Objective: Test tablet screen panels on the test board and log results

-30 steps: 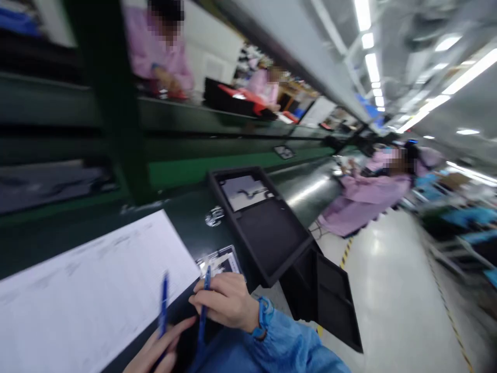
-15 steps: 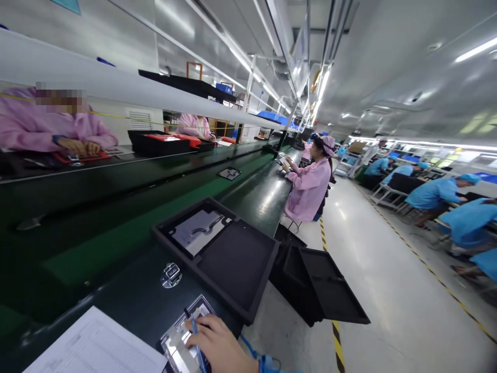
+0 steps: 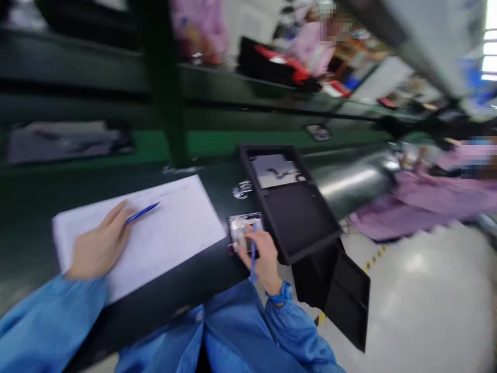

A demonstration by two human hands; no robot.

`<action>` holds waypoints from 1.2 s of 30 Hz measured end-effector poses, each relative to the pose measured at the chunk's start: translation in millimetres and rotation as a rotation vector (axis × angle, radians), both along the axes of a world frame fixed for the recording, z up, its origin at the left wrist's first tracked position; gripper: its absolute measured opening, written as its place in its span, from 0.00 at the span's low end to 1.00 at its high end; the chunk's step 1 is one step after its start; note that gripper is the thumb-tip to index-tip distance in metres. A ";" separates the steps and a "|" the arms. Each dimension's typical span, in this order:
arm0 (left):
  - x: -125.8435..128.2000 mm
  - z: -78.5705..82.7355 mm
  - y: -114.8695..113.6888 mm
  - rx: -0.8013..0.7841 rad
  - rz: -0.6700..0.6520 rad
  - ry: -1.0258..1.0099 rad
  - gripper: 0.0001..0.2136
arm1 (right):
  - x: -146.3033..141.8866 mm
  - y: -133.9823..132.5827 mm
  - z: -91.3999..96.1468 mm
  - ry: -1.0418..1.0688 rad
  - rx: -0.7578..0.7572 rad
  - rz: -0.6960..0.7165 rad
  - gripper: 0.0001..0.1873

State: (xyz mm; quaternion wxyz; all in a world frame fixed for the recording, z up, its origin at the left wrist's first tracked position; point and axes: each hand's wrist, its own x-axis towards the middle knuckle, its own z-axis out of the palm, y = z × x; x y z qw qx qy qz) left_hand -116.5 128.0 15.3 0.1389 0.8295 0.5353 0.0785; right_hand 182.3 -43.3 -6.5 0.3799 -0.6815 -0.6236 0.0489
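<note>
My left hand (image 3: 101,239) rests on a stack of white paper sheets (image 3: 174,228) and grips a blue pen (image 3: 143,212), its tip pointing to the right. My right hand (image 3: 264,256) is over a small flat device with a shiny, light-coloured inside (image 3: 237,226), at the right end of the paper. A slim blue tool (image 3: 253,255) is held between its fingers; blur hides its exact kind. The fingertips overlap the device, and contact is hard to judge.
A black foam tray (image 3: 306,217) with a panel (image 3: 274,170) in one compartment lies right of the device. Beside it is a small metal counter (image 3: 243,189). More black trays (image 3: 347,295) are below the bench edge. A panel (image 3: 66,140) lies on the green belt (image 3: 217,142).
My view has swung left and down, bringing my left hand with the pen into sight. My right hand stays at the device, still holding the slim blue tool.
</note>
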 end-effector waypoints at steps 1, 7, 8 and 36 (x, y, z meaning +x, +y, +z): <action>-13.5 -7.1 -10.5 0.004 0.098 0.076 0.23 | -2.3 8.2 5.6 0.079 0.003 0.011 0.07; -27.2 -33.1 0.7 0.044 0.144 0.091 0.23 | -44.1 63.6 37.9 0.570 -0.148 0.238 0.13; -26.4 -33.8 3.3 0.045 0.134 0.092 0.23 | -54.5 70.5 40.3 0.610 -0.204 0.283 0.11; -33.5 -29.9 2.7 -0.045 0.074 0.020 0.26 | -120.1 102.3 -10.5 0.373 -0.397 0.377 0.22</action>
